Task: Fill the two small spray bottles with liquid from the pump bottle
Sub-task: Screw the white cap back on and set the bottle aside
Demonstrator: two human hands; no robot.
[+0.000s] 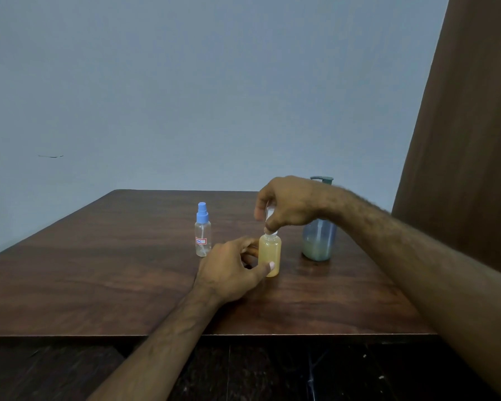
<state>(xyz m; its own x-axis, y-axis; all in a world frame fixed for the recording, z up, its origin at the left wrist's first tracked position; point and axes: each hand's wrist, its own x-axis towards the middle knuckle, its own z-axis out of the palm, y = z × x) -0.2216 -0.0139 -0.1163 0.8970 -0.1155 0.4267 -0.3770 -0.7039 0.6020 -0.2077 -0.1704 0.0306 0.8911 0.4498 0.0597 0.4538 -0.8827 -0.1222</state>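
Observation:
A small spray bottle full of yellow liquid [271, 253] stands upright on the dark wooden table [113, 270]. My left hand [232, 270] grips its body from the left, thumb across the front. My right hand [287, 205] pinches the bottle's white spray cap [270, 213] right at the neck; my fingers hide most of the cap. A second small spray bottle [202, 230], clear, with a blue cap and a red-edged label, stands to the left and looks empty. The blue-grey pump bottle [318, 238] stands behind my right wrist, with pale liquid in its lower part.
A grey-blue wall rises behind the table. A brown door or panel [460, 140] stands at the right. The table's front edge runs across the lower view, with dark floor below.

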